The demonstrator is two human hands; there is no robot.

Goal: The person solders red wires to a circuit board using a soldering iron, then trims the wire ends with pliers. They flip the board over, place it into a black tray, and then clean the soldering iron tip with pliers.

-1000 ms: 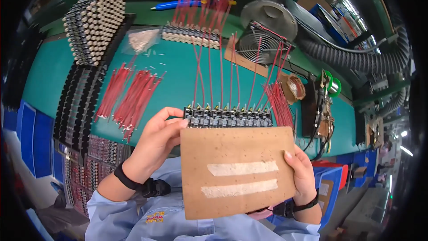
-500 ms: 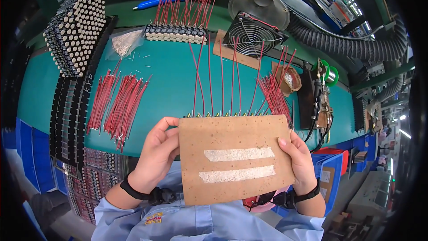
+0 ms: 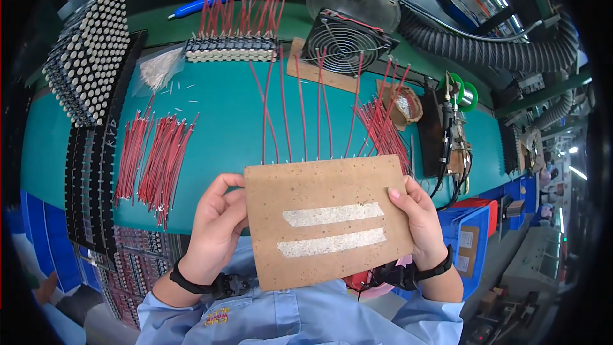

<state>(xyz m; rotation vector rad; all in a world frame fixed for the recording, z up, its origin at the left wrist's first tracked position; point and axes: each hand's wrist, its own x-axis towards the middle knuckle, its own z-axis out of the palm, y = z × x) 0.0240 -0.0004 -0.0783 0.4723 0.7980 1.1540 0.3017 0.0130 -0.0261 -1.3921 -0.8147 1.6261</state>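
Between my two hands is a brown board [image 3: 325, 185] with two whitish tape strips [image 3: 332, 214] across the side facing me. My left hand [image 3: 218, 227] pinches its left edge, thumb and fingers closed on it. At the opposite edge, my right hand [image 3: 418, 220] grips with the thumb on the front and the fingers behind. Several thin red wires [image 3: 304, 115] stand up from behind the upper edge; what holds their lower ends is hidden by the board. Beyond it to the right lies a pile of red wires [image 3: 386, 131] on the green mat [image 3: 223, 121].
Red wire bundles [image 3: 167, 166] lie at left, near a plastic bag [image 3: 159, 71] of small pale pieces. A wired component row [image 3: 233, 50], a black fan [image 3: 345, 41] and stacked round-topped parts [image 3: 89, 51] stand behind. Soldering tools [image 3: 450, 134] and a solder spool [image 3: 468, 97] are at right.
The board has tilted slightly, and the small metallic parts along its upper edge have dropped from sight. Both hands keep their hold. The whole scene has shifted a little leftward in the view.
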